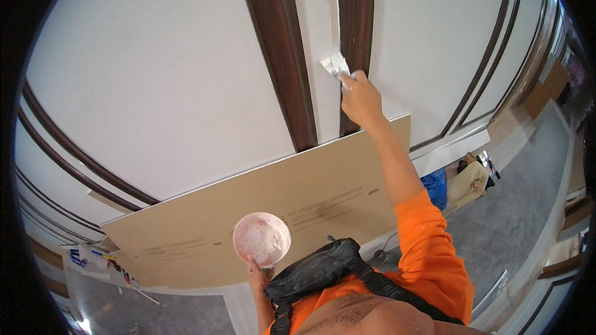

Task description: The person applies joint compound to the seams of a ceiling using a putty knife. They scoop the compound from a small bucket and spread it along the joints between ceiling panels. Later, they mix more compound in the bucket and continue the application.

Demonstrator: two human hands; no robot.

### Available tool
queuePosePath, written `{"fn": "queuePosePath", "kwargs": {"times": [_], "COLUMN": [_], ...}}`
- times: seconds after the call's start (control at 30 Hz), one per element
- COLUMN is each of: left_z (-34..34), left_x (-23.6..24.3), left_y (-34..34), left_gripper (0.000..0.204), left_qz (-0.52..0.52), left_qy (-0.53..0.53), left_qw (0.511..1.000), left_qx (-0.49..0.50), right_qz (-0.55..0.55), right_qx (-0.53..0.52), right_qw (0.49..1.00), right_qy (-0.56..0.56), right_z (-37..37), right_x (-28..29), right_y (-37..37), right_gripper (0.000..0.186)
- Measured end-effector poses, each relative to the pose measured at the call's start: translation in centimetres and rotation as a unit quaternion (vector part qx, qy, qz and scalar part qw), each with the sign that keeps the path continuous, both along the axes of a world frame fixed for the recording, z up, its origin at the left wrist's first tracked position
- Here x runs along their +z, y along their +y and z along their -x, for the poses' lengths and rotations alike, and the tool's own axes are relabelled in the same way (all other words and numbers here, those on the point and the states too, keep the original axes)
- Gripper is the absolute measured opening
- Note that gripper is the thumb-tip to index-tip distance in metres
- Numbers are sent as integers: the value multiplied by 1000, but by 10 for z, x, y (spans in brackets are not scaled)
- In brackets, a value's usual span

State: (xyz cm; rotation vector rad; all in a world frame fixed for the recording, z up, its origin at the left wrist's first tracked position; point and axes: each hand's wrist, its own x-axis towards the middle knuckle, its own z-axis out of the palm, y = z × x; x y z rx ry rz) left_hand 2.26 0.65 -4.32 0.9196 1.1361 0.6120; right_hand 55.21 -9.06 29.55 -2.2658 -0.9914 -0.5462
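Note:
My right hand (361, 100) is closed round a putty knife (336, 65), its wide metal blade smeared with white filler. The blade lies at the pale strip (318, 31) between two dark wood trims, close to the edge of the right trim (356, 18). A beige line of filler (331, 0) runs down that edge above the blade. Low in front of my body, my left hand (259, 273) grips a round tub (262, 240) from below. Pinkish-white paste coats the inside of the tub. Most of the left hand's fingers are hidden beneath it.
A large brown board (205, 236) leans against the white panelled wall (155, 74). On the grey floor (528, 161) at right lie a blue bag (434, 187) and a beige sack (467, 185) beside tools. More tools (118, 267) lie at lower left. A black strapped bag (316, 271) crosses my chest.

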Motion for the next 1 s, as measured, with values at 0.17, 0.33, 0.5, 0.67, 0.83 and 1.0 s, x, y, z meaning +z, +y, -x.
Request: {"fn": "queuePosePath", "kwargs": {"times": [0.17, 0.33, 0.5, 0.67, 0.83, 1.0], "left_z": [-16, -6, -9, 7, -2, -10], "left_x": [22, -3, 1, -3, 22, 31], "left_y": [-7, 1, 2, 21, 23, 14], "left_gripper": [70, 73, 73, 74, 74, 74], "left_qz": [79, 66, 36, 13, 10, -16], "left_qy": [-70, -69, -3, 38, 43, 16], "left_qw": [992, 992, 999, 999, 999, 999], "left_qx": [75, 80, 37, 35, 12, 34], "right_qz": [-160, -346, -311, -291, -282, -259], "right_qx": [133, 151, 103, 5, -41, -92], "right_qw": [956, 834, 945, 927, 930, 938], "right_qy": [204, 402, -4, -239, -231, -212], "right_z": [-2, 24, -4, -25, -42, -52], "right_x": [-34, -36, 48, 151, 180, 178], "right_y": [-17, -23, -5, 36, 45, 42], "right_gripper": [41, 41, 36, 33, 33, 34]}}
